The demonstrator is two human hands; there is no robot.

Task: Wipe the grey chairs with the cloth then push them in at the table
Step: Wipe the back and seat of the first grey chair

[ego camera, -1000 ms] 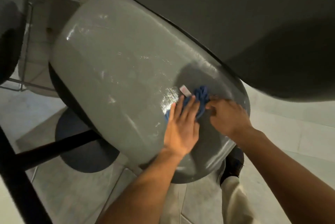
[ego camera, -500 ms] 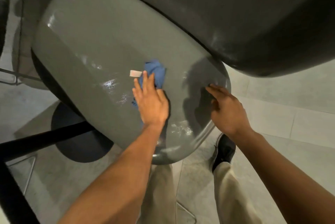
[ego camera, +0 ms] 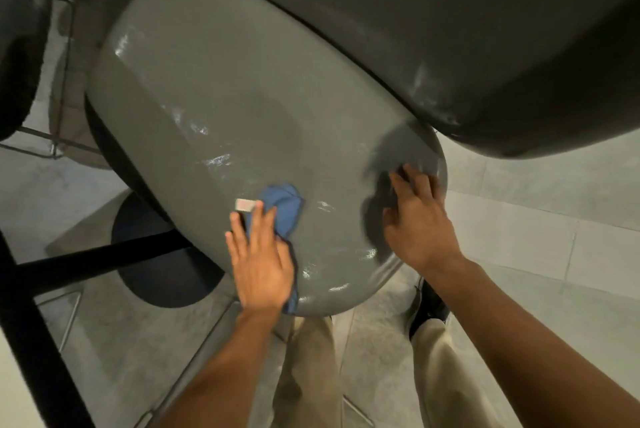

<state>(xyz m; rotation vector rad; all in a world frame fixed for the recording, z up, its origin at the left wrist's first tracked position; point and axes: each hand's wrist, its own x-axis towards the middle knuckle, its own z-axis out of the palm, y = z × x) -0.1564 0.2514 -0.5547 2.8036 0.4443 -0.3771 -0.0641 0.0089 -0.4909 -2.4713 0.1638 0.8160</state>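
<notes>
Left hand (ego camera: 260, 263), fingers flat and together, presses blue cloth (ego camera: 282, 208); sweep toward 11 o'clock across grey chair seat (ego camera: 221, 98). Right hand (ego camera: 417, 216), fingers spread, braces the 3 o'clock edge.

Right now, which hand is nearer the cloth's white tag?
Left. The left hand presses flat on the blue cloth, fingertips beside the white tag. The right hand rests apart near the seat's edge.

— Where is the cloth (ego camera: 282, 208)?
— On the chair seat (ego camera: 221, 98), near its front edge, under the left hand (ego camera: 261, 263).
— And the right hand (ego camera: 419, 216)?
— On the seat's right end, apart from the cloth; the chair back (ego camera: 450, 29) rises behind.
</notes>
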